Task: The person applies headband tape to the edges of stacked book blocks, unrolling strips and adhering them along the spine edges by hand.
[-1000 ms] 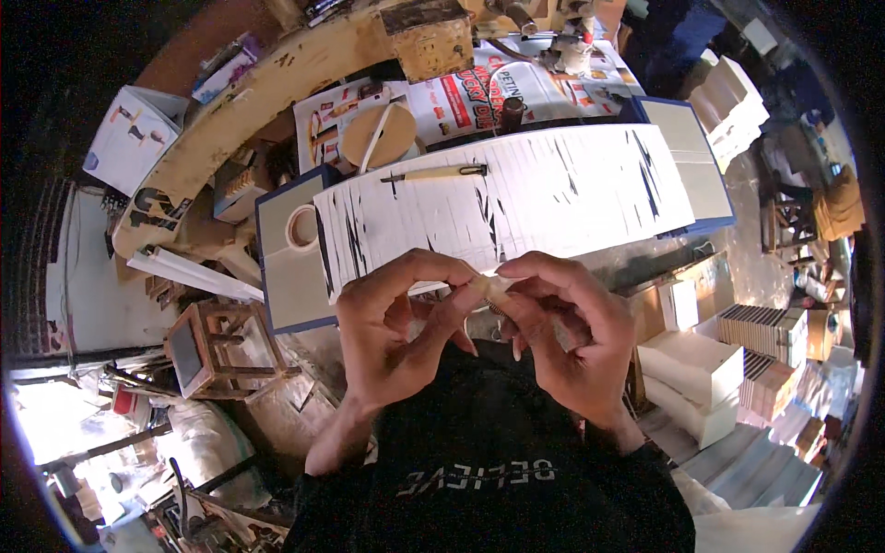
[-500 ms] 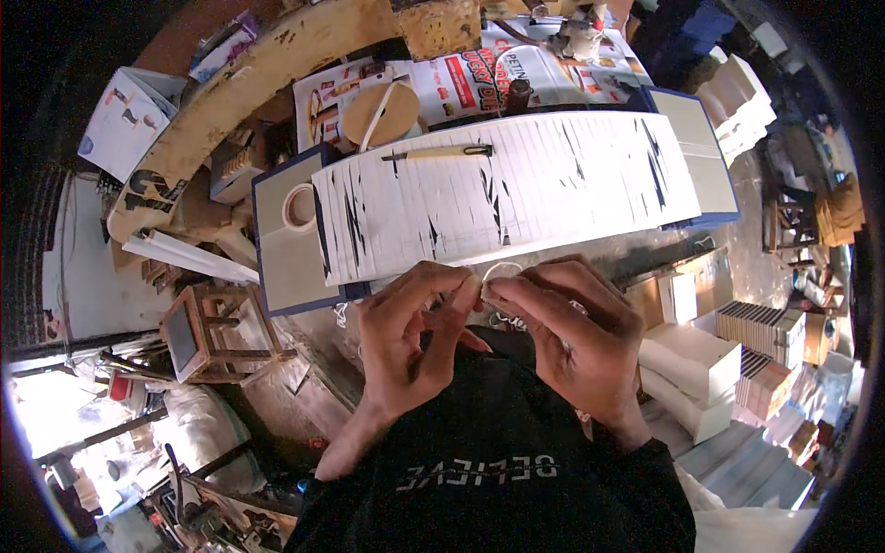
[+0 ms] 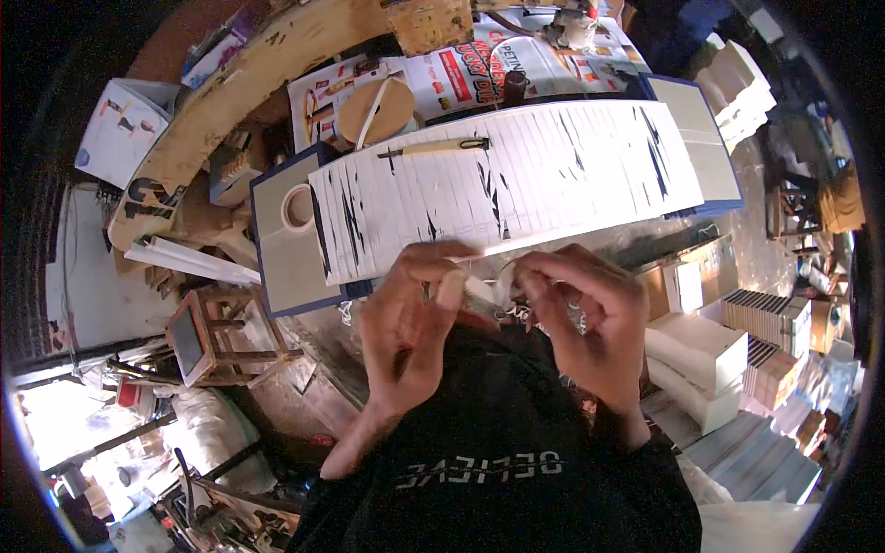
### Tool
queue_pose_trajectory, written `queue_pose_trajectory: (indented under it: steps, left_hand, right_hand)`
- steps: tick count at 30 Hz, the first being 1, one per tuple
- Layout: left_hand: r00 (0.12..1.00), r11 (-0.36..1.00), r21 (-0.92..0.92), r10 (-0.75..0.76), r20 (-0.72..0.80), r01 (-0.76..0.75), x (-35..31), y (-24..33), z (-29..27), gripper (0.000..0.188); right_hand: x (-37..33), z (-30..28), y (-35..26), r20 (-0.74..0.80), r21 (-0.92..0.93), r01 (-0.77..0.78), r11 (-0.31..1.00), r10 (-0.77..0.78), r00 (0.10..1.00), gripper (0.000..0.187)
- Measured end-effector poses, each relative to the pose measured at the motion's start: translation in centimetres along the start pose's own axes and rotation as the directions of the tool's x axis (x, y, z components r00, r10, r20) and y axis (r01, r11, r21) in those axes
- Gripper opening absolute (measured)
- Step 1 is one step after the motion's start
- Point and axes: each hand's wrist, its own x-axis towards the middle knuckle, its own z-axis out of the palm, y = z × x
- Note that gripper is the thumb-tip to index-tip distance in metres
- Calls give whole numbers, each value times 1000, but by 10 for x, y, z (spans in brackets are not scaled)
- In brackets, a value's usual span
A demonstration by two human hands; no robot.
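My left hand (image 3: 410, 318) and my right hand (image 3: 595, 318) are raised in front of my chest, close together. A narrow whitish strip (image 3: 481, 288) runs between their fingertips, pinched at each side; its material is hard to make out through the blur. Just beyond them lies a long row of white-edged stacked pieces (image 3: 544, 175) with dark gaps, set between grey boards with blue edges (image 3: 286, 263). On the row rests a cutter knife (image 3: 442, 147) with a yellowish handle. A roll of tape (image 3: 287, 210) lies flat on the left board.
Behind the row are a round brown disc (image 3: 392, 109) with a white band and a printed banner (image 3: 442, 78). A wooden stool (image 3: 207, 336) stands at left. Stacks of white blocks (image 3: 696, 359) and striped bundles (image 3: 765, 318) fill the right side.
My hands have moved slightly apart. The strip, earlier curled in a loop by the right fingertips, now stretches across the gap between both hands.
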Motion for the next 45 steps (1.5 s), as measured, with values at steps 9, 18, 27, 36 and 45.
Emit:
queue_pose_trajectory:
  steps: [9, 18, 27, 36, 45]
  left_hand:
    - [999, 995, -103, -8, 40, 12, 28, -14, -13, 17]
    - [964, 934, 347, -166, 207, 86, 27, -44, 55, 58]
    - [870, 806, 592, -282, 403, -13, 29, -75, 117, 54]
    - [695, 868, 298, -497, 520, 397, 74, -137, 150, 26]
    - [493, 775, 207, -558, 667, 597, 130, -185, 235, 37]
  right_hand:
    - [-72, -11, 165, 178, -769, -316, 556, 660, 730, 21]
    - [-38, -65, 65, -236, -27, -189, 982, 178, 955, 24]
    - [-52, -111, 82, -186, -185, -156, 970, 121, 975, 25]
    - [-42, -188, 147, -465, -35, -227, 973, 185, 866, 12]
    - [-3, -260, 185, -407, -204, -204, 957, 107, 907, 13]
